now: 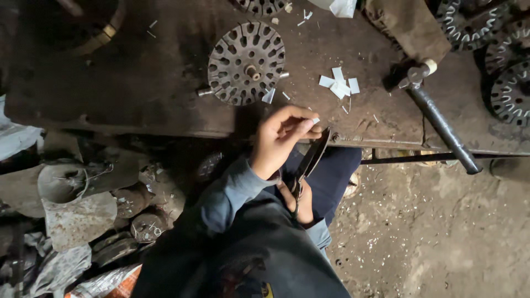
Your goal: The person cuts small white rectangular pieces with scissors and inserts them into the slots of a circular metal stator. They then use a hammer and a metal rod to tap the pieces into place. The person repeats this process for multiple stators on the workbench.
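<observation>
**Paper strip at the scissors, by the counter's edge**

The left hand is raised just in front of the near edge of the counter, its grip pressed together: thumb and fingers pinch a small white paper strip, of which only the tip shows beyond the fingertips. The right hand sits lower, near the person's lap, closed around the handles of dark scissors. The blades point up and away, their tips reaching just beside the strip and the left fingertips; whether blade touches paper cannot be told.

On the counter, straight beyond the left hand, lies a round slotted metal disc with a short shaft at its centre and a stub sticking out on either side. A white scrap leans at its lower right rim. To the right of the disc, a small heap of cut white paper pieces lies on the bare dark top, with finer slivers scattered around it. Further right, a dark metal bar runs slantwise off the counter's edge. More slotted discs sit at the far right.

Below the counter on the left, rusty metal parts are piled up. To the right, the floor is dusted with tiny white flecks.
</observation>
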